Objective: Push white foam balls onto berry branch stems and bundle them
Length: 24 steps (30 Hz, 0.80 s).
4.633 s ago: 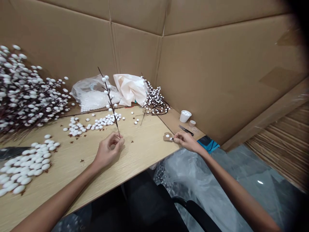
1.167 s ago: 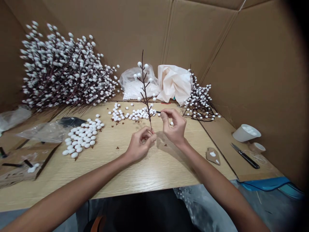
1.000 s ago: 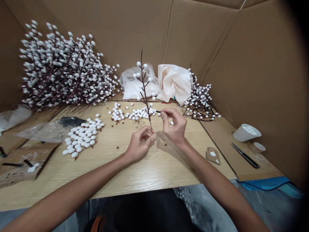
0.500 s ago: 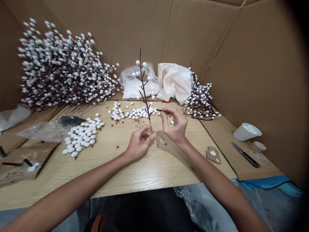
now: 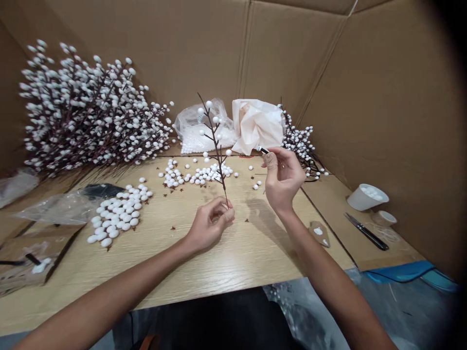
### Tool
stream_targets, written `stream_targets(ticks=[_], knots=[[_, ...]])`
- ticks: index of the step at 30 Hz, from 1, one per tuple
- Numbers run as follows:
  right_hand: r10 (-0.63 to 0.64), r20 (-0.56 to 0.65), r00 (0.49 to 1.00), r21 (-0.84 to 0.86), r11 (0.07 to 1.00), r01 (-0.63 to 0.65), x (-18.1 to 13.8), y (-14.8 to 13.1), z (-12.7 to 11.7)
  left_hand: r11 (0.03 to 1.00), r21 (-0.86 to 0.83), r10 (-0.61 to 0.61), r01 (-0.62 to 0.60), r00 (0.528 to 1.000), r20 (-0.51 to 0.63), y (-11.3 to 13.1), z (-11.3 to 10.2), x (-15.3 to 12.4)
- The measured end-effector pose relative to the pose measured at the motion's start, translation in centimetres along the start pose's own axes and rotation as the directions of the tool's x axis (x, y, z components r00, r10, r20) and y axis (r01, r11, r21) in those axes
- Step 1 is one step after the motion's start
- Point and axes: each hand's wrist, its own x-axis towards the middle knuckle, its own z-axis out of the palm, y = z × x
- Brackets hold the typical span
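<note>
My left hand [image 5: 210,222] is closed around the lower end of a thin brown artificial branch [image 5: 219,163]. The branch stands nearly upright, its top leaning left, with several white berries on its side twigs. To the right of it, my right hand [image 5: 285,181] pinches a short black stick [image 5: 264,150] with a white tip, held apart from the branch. The fingertips of the right hand look crusted. Beyond the hands lies a scatter of loose white berries [image 5: 209,174]. A larger patch of white berries [image 5: 118,214] spreads to the left.
A big bunch of white-berried branches [image 5: 95,112] fills the back left; a smaller bunch [image 5: 299,141] lies back right. Between them are a plastic bag [image 5: 204,138] and crumpled paper [image 5: 255,124]. Scissors [image 5: 367,232] and a white cup [image 5: 368,196] are at right. Cardboard walls [image 5: 204,53] surround the table.
My right hand has drawn away from the branch, to the right, with the black stick, whose tip now shows white. The branch leans more to the left in my left hand.
</note>
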Motion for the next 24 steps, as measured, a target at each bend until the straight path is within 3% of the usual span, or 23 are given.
stream_targets(ticks=[9, 24], knots=[[0.003, 0.135, 0.991, -0.089, 0.996, 0.009, 0.46, 0.10, -0.43, 0.986, 0.161, 0.015, -0.040, 0.989, 0.150, 0.05, -0.17, -0.01], [-0.025, 0.179, 0.984, -0.107, 0.993, 0.044, 0.77, -0.34, -0.65, 0.979, 0.200, 0.004, -0.042, 0.983, 0.186, -0.22, -0.31, -0.08]])
